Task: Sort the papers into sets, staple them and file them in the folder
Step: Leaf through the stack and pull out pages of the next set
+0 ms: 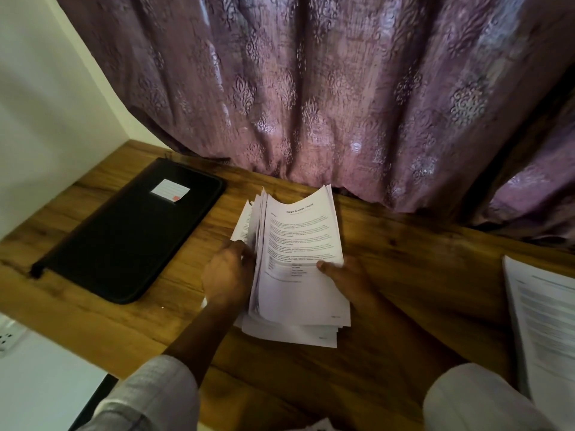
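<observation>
A thick stack of printed white papers [298, 250] is held tilted above the wooden desk [420, 275] at its middle. My right hand [345, 278] grips the stack's right side, thumb on the top sheet. My left hand [228, 272] reaches into the stack's left edge, fingers curled between fanned sheets. A closed black folder [124, 234] with a small white label lies flat on the desk to the left. A second pile of printed papers [544, 321] lies at the right edge. No stapler is visible.
A purple patterned curtain [311, 88] hangs along the desk's back edge. A white wall [46, 104] bounds the left side. A white socket [7, 335] sits at the lower left, below the desk's front edge. Bare wood shows between folder and stack.
</observation>
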